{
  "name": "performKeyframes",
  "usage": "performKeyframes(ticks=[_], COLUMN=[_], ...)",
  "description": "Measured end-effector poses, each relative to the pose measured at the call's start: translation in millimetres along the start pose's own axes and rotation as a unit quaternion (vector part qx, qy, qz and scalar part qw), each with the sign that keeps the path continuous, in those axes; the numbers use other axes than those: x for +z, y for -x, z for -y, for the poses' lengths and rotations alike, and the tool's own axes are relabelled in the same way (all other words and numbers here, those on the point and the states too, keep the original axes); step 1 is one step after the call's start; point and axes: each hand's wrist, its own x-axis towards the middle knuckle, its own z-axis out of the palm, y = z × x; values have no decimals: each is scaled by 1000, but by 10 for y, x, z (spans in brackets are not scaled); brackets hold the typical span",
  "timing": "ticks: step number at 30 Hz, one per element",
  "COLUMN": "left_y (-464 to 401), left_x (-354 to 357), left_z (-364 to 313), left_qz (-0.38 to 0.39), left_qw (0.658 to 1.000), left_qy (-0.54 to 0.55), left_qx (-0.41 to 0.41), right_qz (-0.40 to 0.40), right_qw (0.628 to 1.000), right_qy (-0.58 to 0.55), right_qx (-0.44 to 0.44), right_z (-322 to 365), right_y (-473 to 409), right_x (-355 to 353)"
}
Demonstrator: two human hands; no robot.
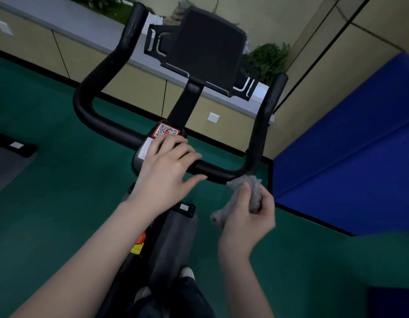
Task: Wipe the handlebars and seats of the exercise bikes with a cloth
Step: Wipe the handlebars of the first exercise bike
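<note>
A black exercise bike fills the middle of the head view. Its U-shaped handlebar (100, 88) has two upright horns and a crossbar. My left hand (166, 166) rests on the middle of the crossbar, fingers spread over it, just below a red QR sticker (166, 130). My right hand (247, 216) holds a crumpled grey cloth (244, 187), whose top touches the underside of the crossbar's right bend. A dark screen holder (208, 47) stands above the handlebar. The seat is out of view.
The bike's frame (173, 235) runs down between my arms, with my shoes beside it. Green floor surrounds the bike. Blue padded mats (350, 157) stand at the right. A beige wall ledge with plants (267, 58) runs behind. Another machine's base (13, 148) is at the left.
</note>
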Motion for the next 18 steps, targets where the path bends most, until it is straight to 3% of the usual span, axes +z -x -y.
performKeyframes(ticks=[2,6,11,15,18], left_y=[-9,-20,-6,-7,-3], left_x=[14,36,64,72,76], left_z=[8,7,12,12,14], left_qz=[-10,-20,-36,-38,-45], left_qw=[1000,1000,999,999,999], left_qy=[-7,-13,-2,3,8], left_qx=[-2,-9,-15,-15,-17], right_qz=[14,108,81,211,233], right_qw=[991,920,905,864,848], right_qy=[52,180,192,263,306], right_qx=[-126,-332,-370,-373,-364], right_z=[-5,-41,127,156,121], right_y=[31,31,-403,-466,-411], right_x=[96,130,-40,61,150])
